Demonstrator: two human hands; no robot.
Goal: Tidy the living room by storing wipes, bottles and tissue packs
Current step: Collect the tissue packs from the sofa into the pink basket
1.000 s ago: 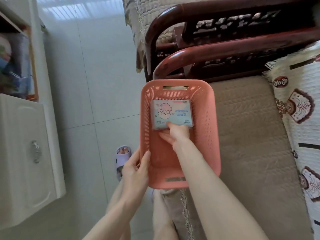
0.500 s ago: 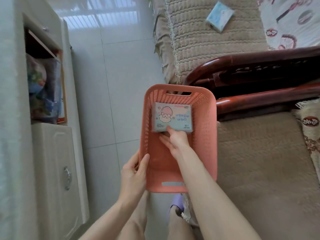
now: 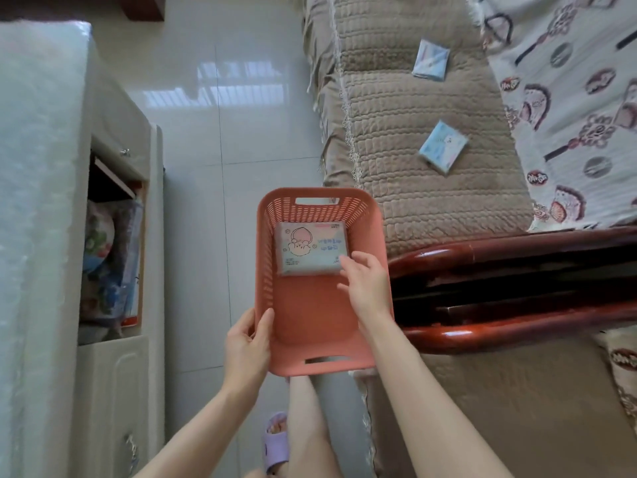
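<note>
So, the quilted sofa cushion (image 3: pixel 431 219) is spread out ahead and to the right of both hands. The pink basket (image 3: pixel 310 315) is gripped at its near-left rim by the left hand (image 3: pixel 246 346), thumb inside. The right hand (image 3: pixel 365 284) is held loose and spread over the right rim, fingertips just touching the wipes pack (image 3: pixel 312 248), which is laid flat at the basket's far end. The nearer tissue pack (image 3: pixel 443 146) is found ahead-right of the right hand, long axis skewed diagonally, with the farther tissue pack (image 3: pixel 431 62) beyond. The right hand is nearer, so it'd probably be used.
</note>
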